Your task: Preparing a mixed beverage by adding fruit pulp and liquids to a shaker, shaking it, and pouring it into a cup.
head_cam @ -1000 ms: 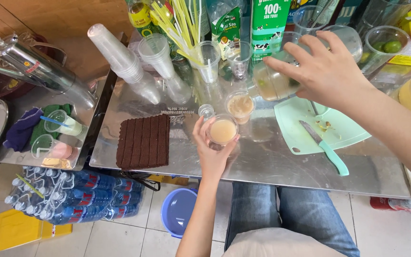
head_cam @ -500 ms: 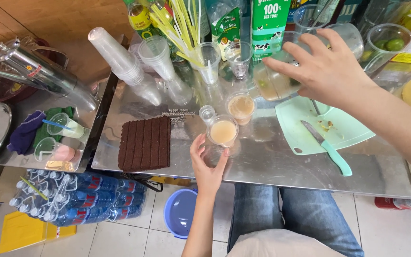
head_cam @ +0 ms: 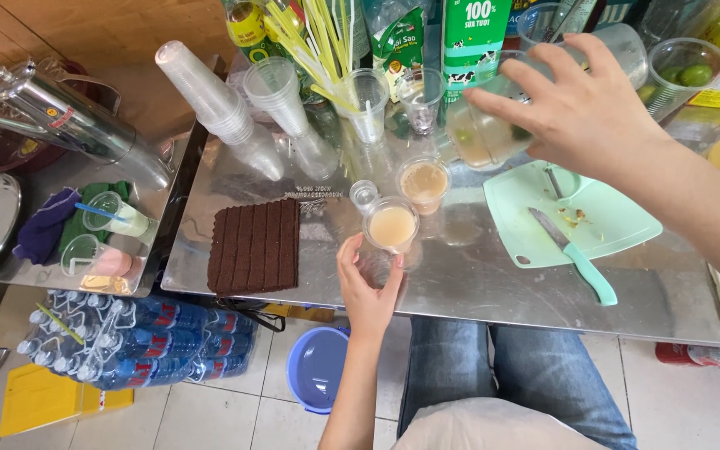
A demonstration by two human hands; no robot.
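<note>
Plastic cup (head_cam: 391,227) of pale beige drink, held at its lower wall by left hand (head_cam: 367,287), fingers curled around it, near front middle of steel table (head_cam: 477,287). Second cup (head_cam: 424,183) of tan drink just behind, small clear lid-like cup (head_cam: 364,194) touching at upper left. Brown ribbed cloth (head_cam: 256,246) lying flat to the left, well apart. Behind, stacks of clear cups (head_cam: 210,104) leaning, tumbler of yellow and green straws (head_cam: 366,104), milk carton (head_cam: 471,37). Right hand (head_cam: 581,108) spread over a clear jug (head_cam: 485,133) of cloudy liquid, fingers gripping its rim and side. Mint cutting board (head_cam: 593,225) with green-handled knife (head_cam: 577,254) to the right. Bare steel between held cup and front edge; open strip also between cloth and cup. Translucent, thin-walled, filled nearly to the brim, upright.
</note>
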